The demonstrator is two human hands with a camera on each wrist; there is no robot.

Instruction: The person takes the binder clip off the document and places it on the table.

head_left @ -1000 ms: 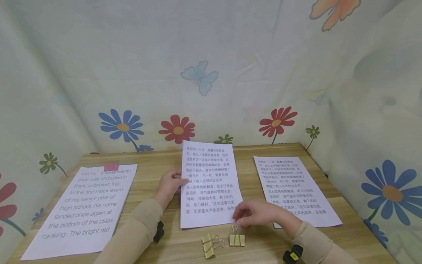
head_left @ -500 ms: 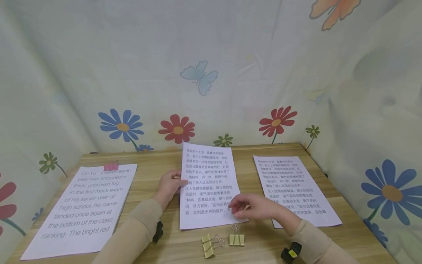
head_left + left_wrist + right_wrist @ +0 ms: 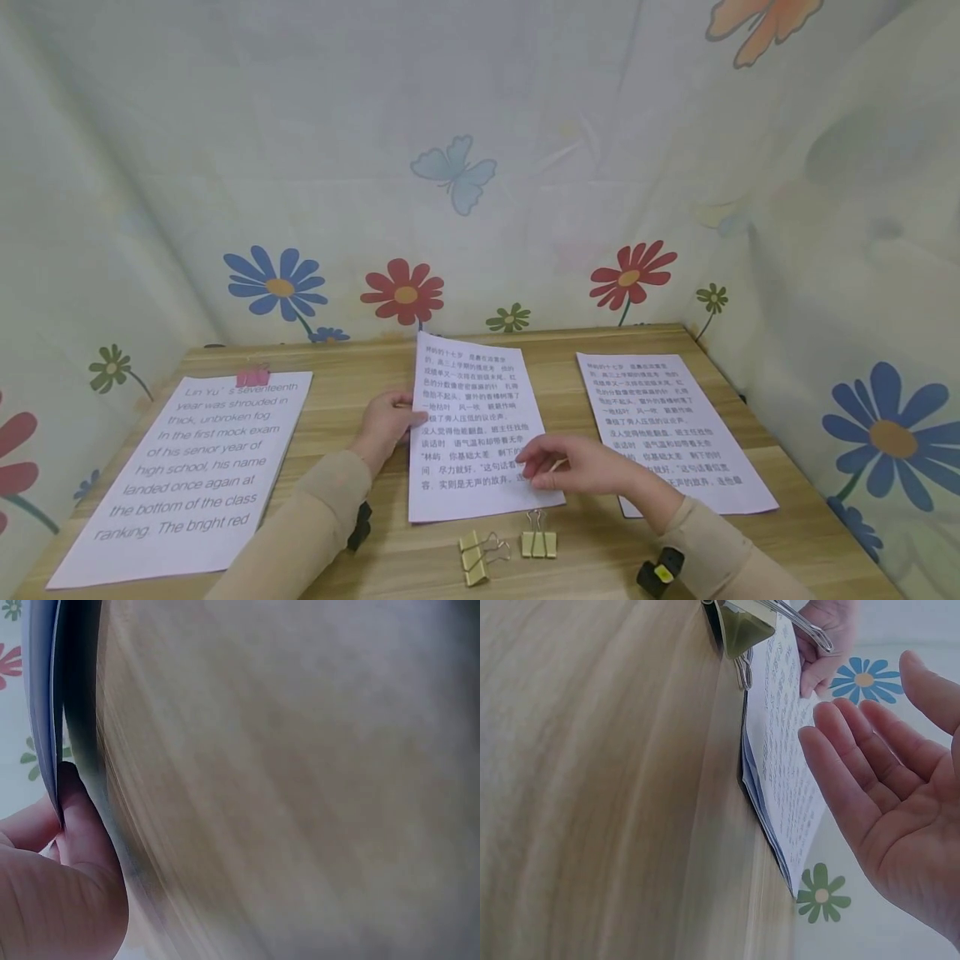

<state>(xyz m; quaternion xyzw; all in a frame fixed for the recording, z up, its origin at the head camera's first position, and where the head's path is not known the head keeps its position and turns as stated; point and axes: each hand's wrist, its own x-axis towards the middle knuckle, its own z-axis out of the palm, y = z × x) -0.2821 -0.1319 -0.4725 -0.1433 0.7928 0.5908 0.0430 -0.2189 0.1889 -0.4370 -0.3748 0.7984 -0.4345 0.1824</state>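
Left hand (image 3: 386, 423): pinches left edge of middle stack (image 3: 472, 408), thumb on top, fingers beneath. Right hand (image 3: 581, 468): hovers over lower right part of same stack, fingers loosely bent, thumb apart, grasping nothing. Middle stack: sits centrally, printed in Chinese, left edge raised off table (image 3: 352, 367). Right clip (image 3: 538, 547), gold: lies just beside bottom edge, wire arms aimed at paper. Left clip (image 3: 472, 560), also gold: lies near, wire arms toward right clip. Right stack (image 3: 667, 417): lies apart from middle stack, partly hidden by right hand and wrist. Left stack (image 3: 187, 467): lies well apart, printed in English, with pink clip (image 3: 252, 378) on top edge. Table: backed and flanked by patterned cloth (image 3: 330, 167).
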